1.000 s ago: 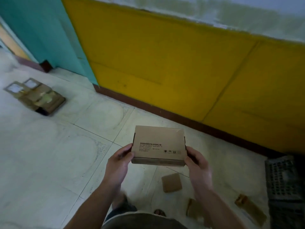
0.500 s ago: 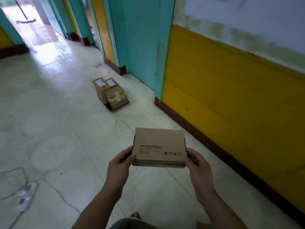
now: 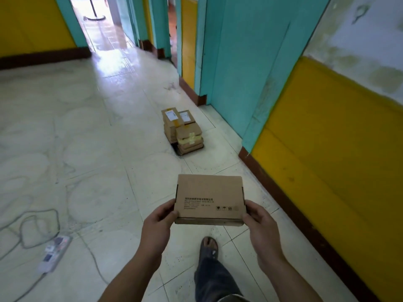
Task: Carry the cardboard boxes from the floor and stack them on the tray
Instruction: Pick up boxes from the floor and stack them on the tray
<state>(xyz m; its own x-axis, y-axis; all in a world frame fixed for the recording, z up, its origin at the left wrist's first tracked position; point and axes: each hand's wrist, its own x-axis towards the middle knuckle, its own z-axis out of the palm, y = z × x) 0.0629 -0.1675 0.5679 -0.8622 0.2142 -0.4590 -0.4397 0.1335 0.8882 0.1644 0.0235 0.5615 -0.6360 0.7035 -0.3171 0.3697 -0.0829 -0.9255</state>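
Observation:
I hold a flat brown cardboard box [image 3: 209, 198] with small printed text level in front of me at waist height. My left hand [image 3: 158, 222] grips its left edge and my right hand [image 3: 260, 225] grips its right edge. Further ahead on the floor stands a stack of several cardboard boxes [image 3: 182, 130], some with white labels and yellow tape. They rest on a dark tray [image 3: 177, 150], of which only the near edge shows under the stack.
A yellow wall with a brown skirting [image 3: 294, 205] runs along my right. Teal door frames [image 3: 231, 62] stand beyond the stack. A white power strip [image 3: 53, 253] with a looping cable lies on the tiled floor at left. My sandalled foot [image 3: 209, 247] is forward.
The view has swung left, from the yellow wall to down the corridor. The stack on the tray has come to the centre, ahead of me. Both hands keep the same hold on the box.

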